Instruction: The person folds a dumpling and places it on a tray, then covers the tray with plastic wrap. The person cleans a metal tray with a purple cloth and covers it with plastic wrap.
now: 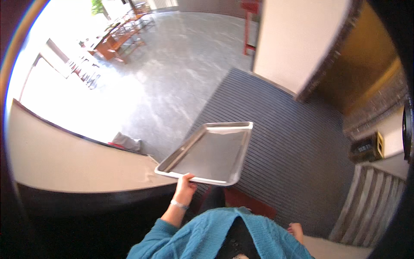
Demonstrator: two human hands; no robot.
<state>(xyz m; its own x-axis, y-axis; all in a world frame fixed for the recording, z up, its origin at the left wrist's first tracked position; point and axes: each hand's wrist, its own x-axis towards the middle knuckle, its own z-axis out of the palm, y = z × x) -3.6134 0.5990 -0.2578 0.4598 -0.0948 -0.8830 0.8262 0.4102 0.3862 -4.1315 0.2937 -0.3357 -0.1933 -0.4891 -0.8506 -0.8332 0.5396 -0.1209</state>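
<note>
My left hand (185, 189) grips the near rim of a shallow rectangular metal sheet pan (212, 153), thumb on top of the edge. The pan is held out in front of my body above the floor, and no items show on its surface. A silvery bracelet (179, 204) circles my left wrist. Low at my right side hangs my right hand (295, 231), partly hidden by my blue knitted cardigan (200, 234). Its fingers look curled, but whether they hold anything is not visible.
A ribbed dark mat (275, 145) covers the floor ahead, with smooth grey flooring (181, 61) beyond. A low wall (81, 162) runs along the left. To the right stand a pale wall end (291, 45), a dark crate (364, 148) and a slatted grey piece (368, 204). Wooden benches (121, 43) stand far left.
</note>
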